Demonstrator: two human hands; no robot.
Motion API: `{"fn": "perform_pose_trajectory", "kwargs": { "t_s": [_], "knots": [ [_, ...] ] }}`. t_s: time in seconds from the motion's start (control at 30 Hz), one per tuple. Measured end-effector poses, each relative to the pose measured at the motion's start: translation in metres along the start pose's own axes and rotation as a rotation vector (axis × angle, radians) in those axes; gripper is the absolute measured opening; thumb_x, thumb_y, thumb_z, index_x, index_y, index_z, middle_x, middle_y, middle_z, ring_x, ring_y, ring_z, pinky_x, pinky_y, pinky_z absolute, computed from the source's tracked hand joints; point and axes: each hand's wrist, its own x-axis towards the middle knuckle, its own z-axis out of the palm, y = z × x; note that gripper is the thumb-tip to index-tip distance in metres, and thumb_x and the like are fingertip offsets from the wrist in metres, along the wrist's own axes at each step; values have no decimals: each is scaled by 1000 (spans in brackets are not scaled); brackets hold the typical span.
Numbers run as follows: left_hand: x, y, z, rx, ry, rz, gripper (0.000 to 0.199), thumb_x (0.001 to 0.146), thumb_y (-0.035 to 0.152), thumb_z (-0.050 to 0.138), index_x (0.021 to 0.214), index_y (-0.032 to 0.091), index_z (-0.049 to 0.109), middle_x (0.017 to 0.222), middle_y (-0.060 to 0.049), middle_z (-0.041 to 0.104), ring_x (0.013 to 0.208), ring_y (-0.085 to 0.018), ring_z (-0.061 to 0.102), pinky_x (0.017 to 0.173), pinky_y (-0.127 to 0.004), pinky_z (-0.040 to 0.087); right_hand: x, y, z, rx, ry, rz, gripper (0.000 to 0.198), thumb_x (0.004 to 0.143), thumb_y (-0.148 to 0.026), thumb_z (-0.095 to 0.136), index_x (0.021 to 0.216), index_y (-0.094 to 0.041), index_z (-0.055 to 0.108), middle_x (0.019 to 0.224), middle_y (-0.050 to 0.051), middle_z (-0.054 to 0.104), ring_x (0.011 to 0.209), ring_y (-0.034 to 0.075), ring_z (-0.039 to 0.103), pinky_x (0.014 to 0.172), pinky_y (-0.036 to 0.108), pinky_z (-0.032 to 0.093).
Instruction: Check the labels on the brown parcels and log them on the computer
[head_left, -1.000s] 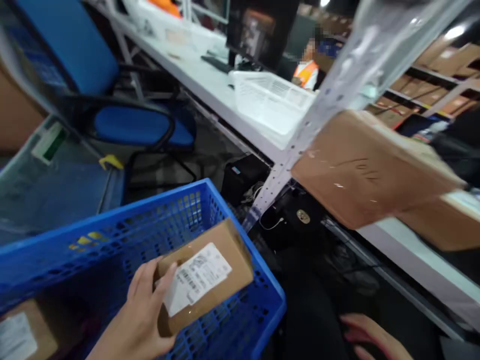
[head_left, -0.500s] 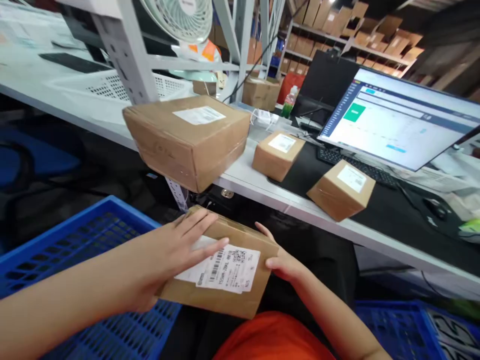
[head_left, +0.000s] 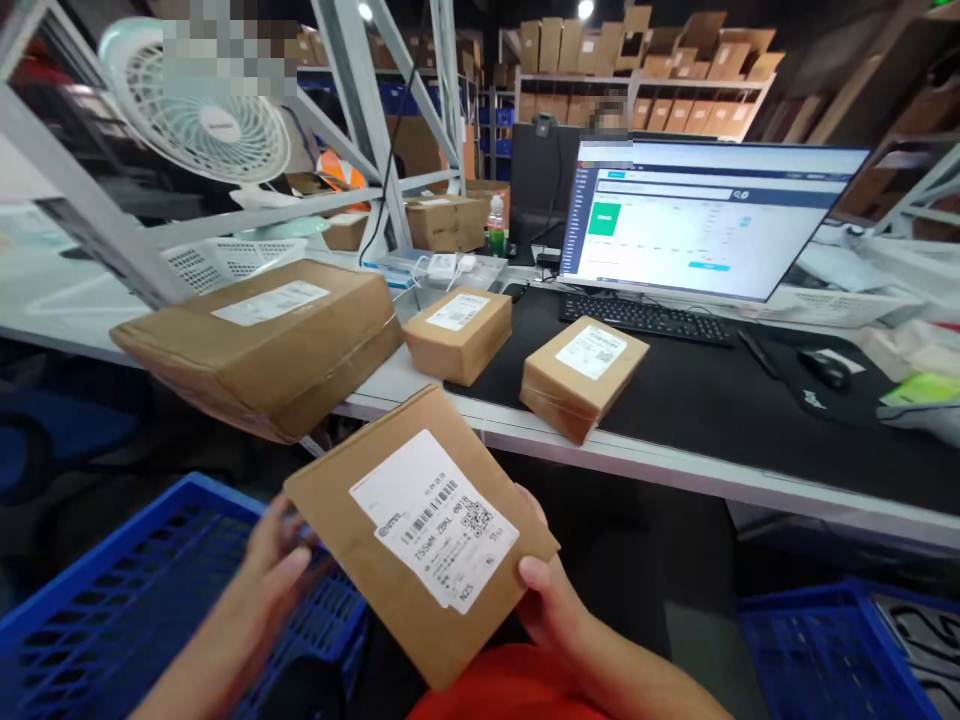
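Held parcel: I see it tilted, label up, in front of the desk edge, above my lap | right hand: thumb clamped on its lower right corner | left hand: fingers against its left edge, over blue crate | desk: large box, two small boxes, keyboard, monitor.

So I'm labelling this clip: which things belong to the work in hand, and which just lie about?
In hand:
parcel, held by the right hand
left hand, at its edge
blue crate below

Lying about:
three boxes on the desk
fan
monitor
keyboard
mouse
bottle
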Motion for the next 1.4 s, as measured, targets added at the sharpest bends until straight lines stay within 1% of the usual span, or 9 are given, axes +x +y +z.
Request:
{"fn": "perform_pose_trajectory", "kwargs": {
  "t_s": [0.07, 0.13, 0.23, 0.37, 0.67, 1.0, 1.2, 1.3, 1.4],
  "knots": [
    [-24, -13, 28, -252, -175, -202, 125, 54, 91, 68, 159, 37, 28, 156, -7, 50, 143, -45, 44, 110, -60, 49, -5, -9, 3, 3, 19, -17, 110, 59, -51, 91, 149, -30, 33, 145, 10, 58, 138, 39, 50, 115, 56, 40],
    [-45, -16, 53, -321, -253, -272, 122, 53, 84, 77, 157, 33, 37, 151, -9, 55, 145, -44, 42, 115, -57, 46, -8, -13, 3, 10, 40, -20, 108, 61, -52, 89, 150, -30, 31, 143, 10, 59, 136, 39, 51, 116, 55, 39],
    [-59, -5, 79, -341, -277, -302, 126, 46, 76, 87, 153, 25, 45, 145, -13, 60, 144, -44, 43, 116, -53, 46, -10, -16, 0, 7, 55, -31, 109, 63, -52, 88, 151, -30, 28, 143, 10, 59, 136, 38, 51, 116, 55, 38],
    [-55, 8, 92, -340, -245, -271, 118, 52, 67, 89, 152, 22, 47, 143, -14, 62, 140, -42, 48, 115, -49, 48, -9, -21, 0, -21, 82, -70, 112, 62, -55, 89, 152, -30, 27, 144, 9, 58, 137, 38, 50, 118, 56, 37],
    [-29, -18, 84, -302, -305, -203, 115, 59, 67, 84, 155, 21, 40, 150, -14, 56, 142, -39, 47, 113, -48, 50, -13, -11, -3, 11, 150, -46, 110, 66, -53, 87, 155, -30, 28, 139, 9, 62, 129, 37, 57, 111, 55, 44],
    [-30, -3, 72, -262, -317, -205, 115, 56, 70, 84, 152, 22, 42, 151, -17, 54, 141, -40, 48, 111, -46, 51, -16, 5, 1, -15, 113, -50, 99, 73, -55, 83, 155, -33, 32, 138, 7, 64, 133, 35, 55, 105, 53, 50],
    [-25, 12, 62, -367, -296, -220, 130, 50, 74, 85, 155, 15, 36, 151, -22, 52, 137, -45, 51, 111, -53, 50, -2, 7, 0, -88, 22, -32, 121, 54, -57, 95, 153, -31, 32, 147, 15, 55, 137, 41, 50, 103, 59, 49],
    [-17, 22, 56, -365, -287, -210, 132, 48, 74, 84, 156, 16, 36, 147, -22, 56, 136, -47, 52, 111, -56, 49, 7, 3, 3, -184, 3, -75, 115, 54, -46, 98, 150, -31, 38, 147, 13, 55, 137, 38, 51, 110, 57, 44],
    [-6, 28, 36, -320, -241, -174, 124, 51, 74, 82, 156, 23, 39, 140, -18, 64, 133, -47, 55, 108, -60, 51, 13, 0, -6, -302, -30, -53, 100, 57, -41, 97, 143, -33, 47, 146, 11, 54, 126, 34, 59, 102, 51, 50]
  ]
}}
